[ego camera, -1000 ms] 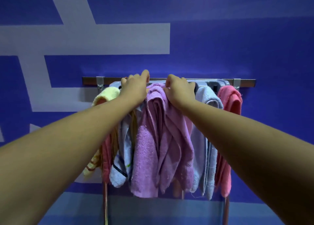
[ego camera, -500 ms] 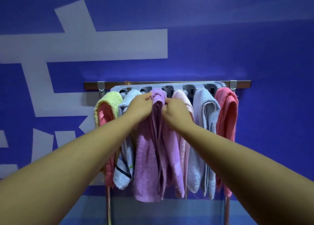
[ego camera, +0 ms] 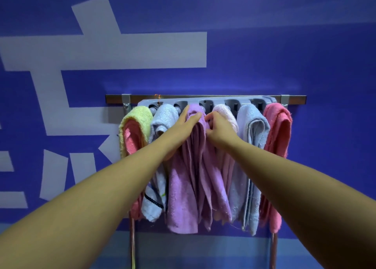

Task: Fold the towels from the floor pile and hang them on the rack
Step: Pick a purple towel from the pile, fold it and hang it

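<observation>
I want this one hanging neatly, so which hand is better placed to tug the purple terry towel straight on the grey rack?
Probably the right hand: its curled fingers pinch the purple terry towel near its top fold, while the left hand only lies flat against it.

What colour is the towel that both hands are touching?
Purple. The towel shows best in the head view, the only view here.
</observation>
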Demonstrator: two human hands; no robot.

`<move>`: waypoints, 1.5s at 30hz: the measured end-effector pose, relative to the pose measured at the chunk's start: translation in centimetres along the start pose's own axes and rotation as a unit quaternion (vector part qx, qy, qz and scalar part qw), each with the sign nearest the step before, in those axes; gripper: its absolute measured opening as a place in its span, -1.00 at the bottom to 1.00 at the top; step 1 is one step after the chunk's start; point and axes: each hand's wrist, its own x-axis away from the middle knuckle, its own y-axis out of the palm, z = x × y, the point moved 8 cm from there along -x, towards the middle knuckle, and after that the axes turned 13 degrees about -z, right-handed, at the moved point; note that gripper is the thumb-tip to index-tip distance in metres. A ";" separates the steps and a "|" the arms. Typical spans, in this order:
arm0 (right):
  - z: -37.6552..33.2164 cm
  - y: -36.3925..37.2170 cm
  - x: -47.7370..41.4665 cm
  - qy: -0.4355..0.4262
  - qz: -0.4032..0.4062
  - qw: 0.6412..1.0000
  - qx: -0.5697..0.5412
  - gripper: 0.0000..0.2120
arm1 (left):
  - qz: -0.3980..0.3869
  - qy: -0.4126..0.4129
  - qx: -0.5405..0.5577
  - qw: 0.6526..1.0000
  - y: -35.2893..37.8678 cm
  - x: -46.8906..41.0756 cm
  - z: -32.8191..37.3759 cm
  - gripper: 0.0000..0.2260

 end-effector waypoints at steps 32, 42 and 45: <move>5.2 9.8 11.4 0.037 -0.155 0.982 0.098 -0.80 | -0.102 -0.172 -0.160 0.967 4.0 10.1 -13.6 -0.61; 12.8 23.0 27.8 0.155 -0.284 0.938 0.127 -0.57 | -0.185 -0.305 -0.232 0.905 10.6 25.0 -28.0 -0.79; 15.0 27.2 33.0 0.196 -0.330 0.918 0.103 -0.60 | -0.220 -0.328 -0.217 0.893 13.4 28.8 -32.0 -0.81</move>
